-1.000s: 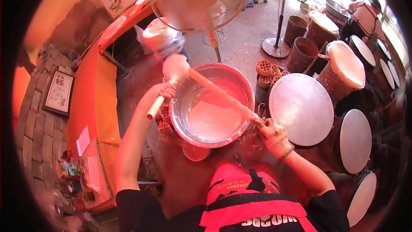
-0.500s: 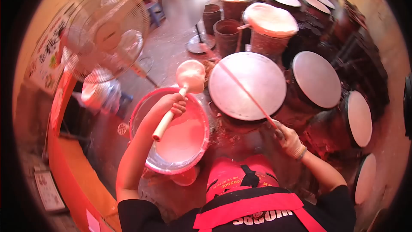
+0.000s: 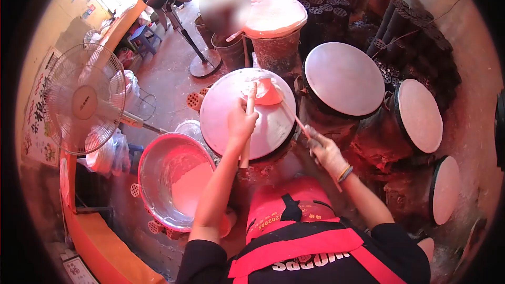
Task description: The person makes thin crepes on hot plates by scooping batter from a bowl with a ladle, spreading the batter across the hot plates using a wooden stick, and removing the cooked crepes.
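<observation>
My left hand [image 3: 242,125] is closed round the pale handle of a ladle [image 3: 247,144], whose head lies over the near round griddle [image 3: 221,110]. Thick, pinkish batter [image 3: 269,93] sits at that head, on or just above the griddle's far part; I cannot tell if it touches. In my gloved right hand [image 3: 327,155] is a long thin stick [image 3: 295,120], its far end reaching the batter. Left of the griddle stands a wide tub [image 3: 152,194] with more batter [image 3: 190,189] inside.
More round griddles [image 3: 344,79] on dark stoves curve along the right. A batter-topped bucket [image 3: 276,44] stands beyond the near griddle. A fan [image 3: 84,102] is at left, above an orange counter [image 3: 100,236]. Cylindrical briquettes [image 3: 405,26] are stacked at back right.
My left hand has carried the ladle from over the tub to the griddle. My right hand has brought the stick's end to the batter. The view has shifted.
</observation>
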{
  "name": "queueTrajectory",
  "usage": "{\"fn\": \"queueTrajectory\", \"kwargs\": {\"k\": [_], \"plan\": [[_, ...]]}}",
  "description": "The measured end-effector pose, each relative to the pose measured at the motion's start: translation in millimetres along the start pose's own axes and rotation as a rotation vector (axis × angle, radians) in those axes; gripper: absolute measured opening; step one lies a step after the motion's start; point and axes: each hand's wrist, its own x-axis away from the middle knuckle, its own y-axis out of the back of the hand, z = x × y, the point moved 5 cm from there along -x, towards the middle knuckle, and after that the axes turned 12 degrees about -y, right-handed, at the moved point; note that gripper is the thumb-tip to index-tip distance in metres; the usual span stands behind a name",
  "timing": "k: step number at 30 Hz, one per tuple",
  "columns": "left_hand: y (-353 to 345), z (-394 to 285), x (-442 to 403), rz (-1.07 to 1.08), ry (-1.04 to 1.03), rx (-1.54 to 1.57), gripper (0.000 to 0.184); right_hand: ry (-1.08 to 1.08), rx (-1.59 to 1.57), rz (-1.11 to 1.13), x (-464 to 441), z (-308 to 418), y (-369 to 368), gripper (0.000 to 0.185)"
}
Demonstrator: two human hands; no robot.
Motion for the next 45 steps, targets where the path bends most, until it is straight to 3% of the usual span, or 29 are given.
{"fn": "queueTrajectory", "kwargs": {"k": [1,2,4,7,11,12,13,14,16,17,19,23,28,30,34,36,38,40,45], "plan": [[-9,3,2,-0.054,0.084,0.184,0.025,0.376,0.054,-0.054,-30,-31,3,0.039],[-18,5,3,-0.115,0.166,0.370,0.024,0.638,0.181,-0.281,-34,-41,2,0.034],[-24,3,2,-0.167,0.201,0.412,0.025,0.533,0.641,-0.545,-25,-46,-1,0.028],[-10,-2,0,-0.305,0.229,0.435,0.025,0.436,0.660,-0.571,-48,-56,-12,0.025],[36,-23,-4,-0.354,0.076,0.831,0.023,0.451,0.527,-0.566,-84,-31,-38,0.031],[47,-33,-5,-0.362,-0.018,0.984,0.022,0.623,0.416,-0.527,-111,-35,-47,0.035],[56,-44,-4,-0.360,0.030,0.991,0.020,0.793,0.306,-0.484,-123,-32,-54,0.039],[65,-43,1,-0.369,0.024,1.001,0.020,0.803,0.318,-0.485,-104,-11,-57,0.039],[70,-30,20,-0.183,0.239,1.049,0.015,0.094,-0.208,0.083,-80,-4,-69,0.044],[73,-22,36,-0.155,0.351,0.986,0.008,0.024,-0.354,0.145,-61,-3,-68,0.040],[70,15,78,-0.080,0.532,1.029,0.013,0.054,-0.393,0.069,-47,-28,-62,0.040],[70,33,164,-0.178,0.667,1.121,0.014,0.085,-0.559,-0.215,-31,-74,-81,0.043],[87,42,216,-0.267,0.739,1.080,0.015,0.214,-0.405,-0.232,-75,-32,-139,0.040],[91,49,229,-0.304,0.734,1.075,0.015,0.447,-0.228,-0.323,-145,-29,-142,0.039],[101,75,252,-0.323,0.759,1.082,0.014,0.405,-0.193,-0.259,-138,1,-148,0.038],[103,83,262,-0.288,0.763,1.115,0.013,0.112,-0.385,0.037,-81,13,-143,0.037],[109,89,270,-0.319,0.787,1.135,0.010,0.043,-0.362,-0.061,-67,-10,-122,0.036],[114,96,279,-0.352,0.812,1.145,0.009,0.137,-0.395,-0.233,-56,-32,-111,0.037],[115,103,292,-0.419,0.831,1.154,0.007,0.135,-0.269,-0.230,-74,-26,-125,0.037]]}}
